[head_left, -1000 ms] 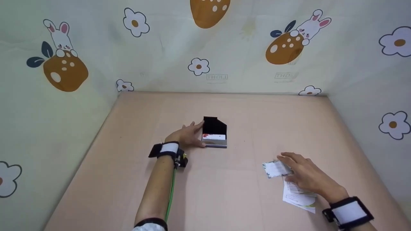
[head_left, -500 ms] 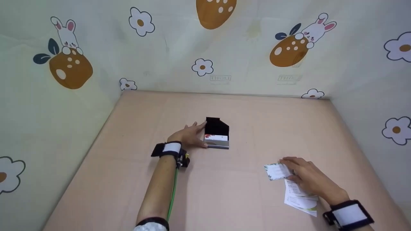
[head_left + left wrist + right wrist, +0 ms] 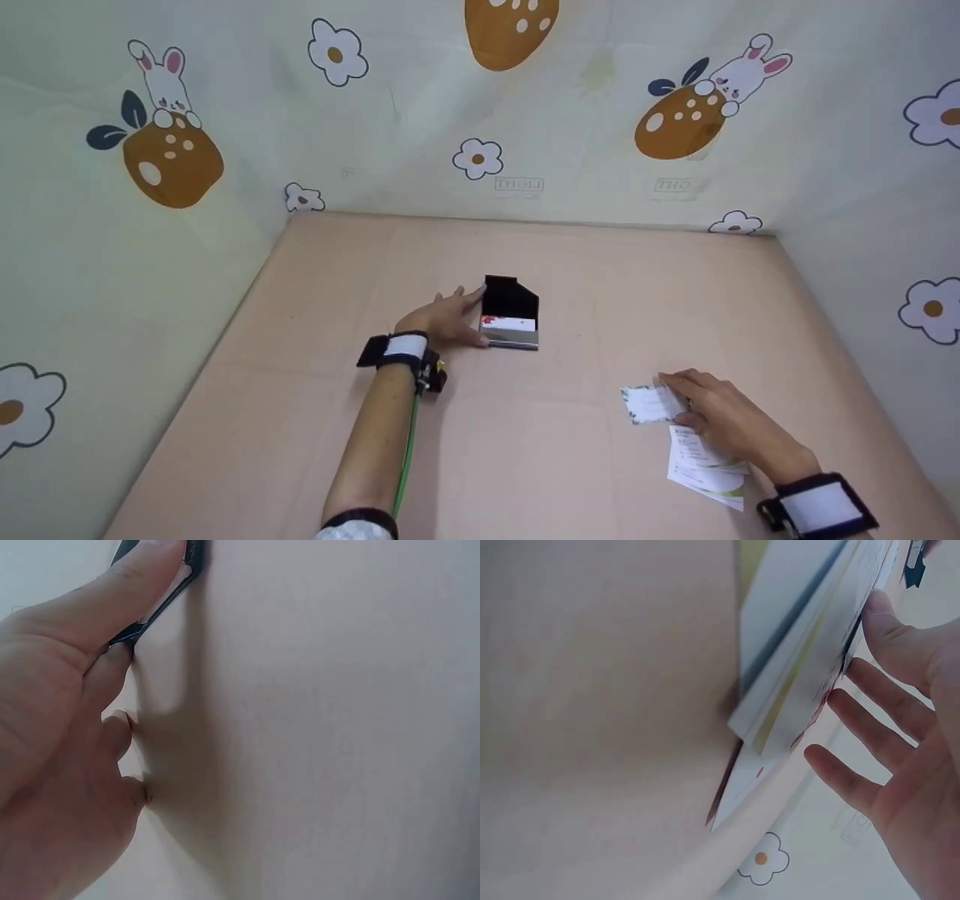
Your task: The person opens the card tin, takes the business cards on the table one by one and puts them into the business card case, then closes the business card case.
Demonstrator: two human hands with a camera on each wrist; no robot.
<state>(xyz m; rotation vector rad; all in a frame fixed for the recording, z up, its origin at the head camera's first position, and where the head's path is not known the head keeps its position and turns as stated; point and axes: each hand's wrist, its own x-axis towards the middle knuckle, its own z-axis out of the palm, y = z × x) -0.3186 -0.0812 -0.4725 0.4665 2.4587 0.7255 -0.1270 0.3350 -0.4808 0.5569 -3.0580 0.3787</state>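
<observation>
My left hand (image 3: 444,319) holds the left side of an open card case (image 3: 511,301), black inside with a silver front, lying on the table. A white business card with a red print (image 3: 514,324) shows inside the case. In the left wrist view the thumb (image 3: 112,592) and index finger pinch the case's edge. At the right, my right hand (image 3: 726,416) pinches a white business card with a green patterned border (image 3: 649,405) between thumb and index finger. Under that hand several more business cards (image 3: 703,480) lie fanned out, partly hidden. The right wrist view shows the thumb (image 3: 885,607) against the upper card.
The pink-beige table (image 3: 555,450) ends at a wall cover (image 3: 405,112) printed with rabbits and flowers, at the back and both sides. A green cable (image 3: 405,457) runs along the left forearm from the black wrist strap (image 3: 405,349).
The right hand has come down slightly, and its thumb and index finger have closed on the bordered card. The left hand stays on the case. The whole head view has shifted a little.
</observation>
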